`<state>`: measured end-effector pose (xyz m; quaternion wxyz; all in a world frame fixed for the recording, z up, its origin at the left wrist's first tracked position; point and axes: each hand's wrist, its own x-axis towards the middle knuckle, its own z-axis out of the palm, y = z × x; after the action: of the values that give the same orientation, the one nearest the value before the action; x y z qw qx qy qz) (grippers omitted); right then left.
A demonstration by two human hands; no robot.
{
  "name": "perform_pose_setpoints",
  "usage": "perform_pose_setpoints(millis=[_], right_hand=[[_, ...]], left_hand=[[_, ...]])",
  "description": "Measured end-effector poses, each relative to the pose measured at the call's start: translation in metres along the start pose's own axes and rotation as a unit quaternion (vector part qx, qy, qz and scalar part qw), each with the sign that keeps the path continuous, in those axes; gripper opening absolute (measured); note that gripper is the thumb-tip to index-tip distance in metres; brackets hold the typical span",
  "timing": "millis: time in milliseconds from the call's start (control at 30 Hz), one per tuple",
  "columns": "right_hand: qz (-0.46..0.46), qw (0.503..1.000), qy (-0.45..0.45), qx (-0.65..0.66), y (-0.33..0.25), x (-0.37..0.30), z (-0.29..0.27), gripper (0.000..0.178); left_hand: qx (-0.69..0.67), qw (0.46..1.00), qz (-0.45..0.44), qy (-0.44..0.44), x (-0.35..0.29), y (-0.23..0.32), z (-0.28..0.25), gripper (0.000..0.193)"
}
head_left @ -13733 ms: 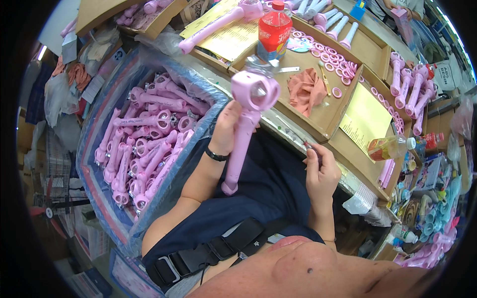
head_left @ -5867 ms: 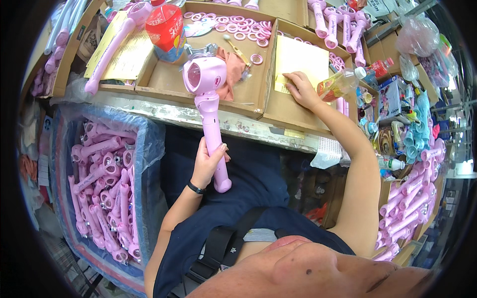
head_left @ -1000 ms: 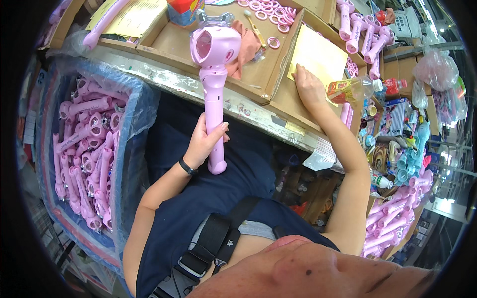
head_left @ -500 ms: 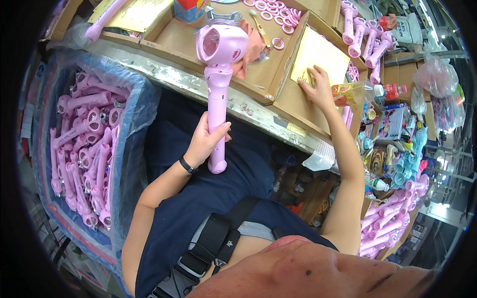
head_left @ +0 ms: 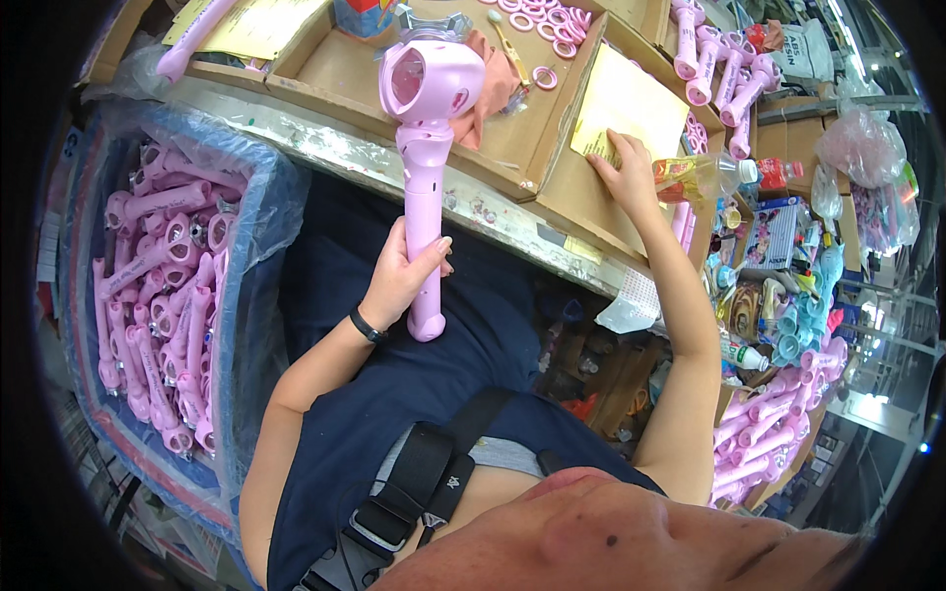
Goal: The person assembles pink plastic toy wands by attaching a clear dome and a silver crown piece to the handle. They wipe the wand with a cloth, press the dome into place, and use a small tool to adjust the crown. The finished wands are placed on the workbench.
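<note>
A pink wand-shaped toy (head_left: 425, 187) stands upright in front of me, its bulbous head having an oval opening and a clear piece at the top. My left hand (head_left: 394, 281) is closed around its handle, thumb in front. To the right, my right hand (head_left: 629, 175) lies with fingers apart on a yellow printed sheet (head_left: 636, 98), touching its lower part. The sheet rests in a cardboard tray (head_left: 581, 209). Beside my right wrist leans a clear bottle with a yellow-and-red label (head_left: 690, 177).
At my left, a plastic-lined blue crate (head_left: 261, 236) holds many pink wands (head_left: 168, 286). Pink rings (head_left: 547, 22), an orange cloth (head_left: 496, 84) and a brush (head_left: 510, 44) lie in the tray behind the toy. More pink wands (head_left: 769, 433) are piled at lower right.
The whole view has shifted slightly. Both hands keep nearly the same positions, the left still around the pink toy and the right still on the yellow sheet.
</note>
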<state>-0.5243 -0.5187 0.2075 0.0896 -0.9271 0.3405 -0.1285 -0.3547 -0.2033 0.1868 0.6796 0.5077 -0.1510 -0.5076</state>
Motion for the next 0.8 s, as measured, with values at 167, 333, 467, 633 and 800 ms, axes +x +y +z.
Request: perform_pose_setpoints(millis=[167, 333, 467, 633, 800], right_hand=[[-0.001, 0.999, 0.022, 0.026, 0.003, -0.001, 0.003, 0.043], [-0.018, 0.998, 0.055, 0.023, -0.001, -0.004, 0.008, 0.024], [-0.034, 0.996, 0.080, -0.018, -0.006, -0.007, 0.012, 0.023], [-0.065, 0.991, 0.094, -0.071, -0.008, -0.007, 0.013, 0.022], [-0.070, 0.990, 0.088, -0.085, -0.010, -0.008, 0.013, 0.022]], left_hand=[[-0.004, 1.000, -0.002, -0.001, -0.001, 0.000, 0.000, 0.033], [-0.006, 1.000, 0.001, -0.002, -0.001, -0.001, 0.000, 0.031], [-0.008, 1.000, 0.006, -0.002, -0.001, -0.001, 0.000, 0.031], [-0.009, 1.000, 0.003, -0.003, -0.002, 0.000, 0.001, 0.031], [-0.008, 1.000, -0.001, 0.000, -0.002, 0.001, 0.001, 0.030]])
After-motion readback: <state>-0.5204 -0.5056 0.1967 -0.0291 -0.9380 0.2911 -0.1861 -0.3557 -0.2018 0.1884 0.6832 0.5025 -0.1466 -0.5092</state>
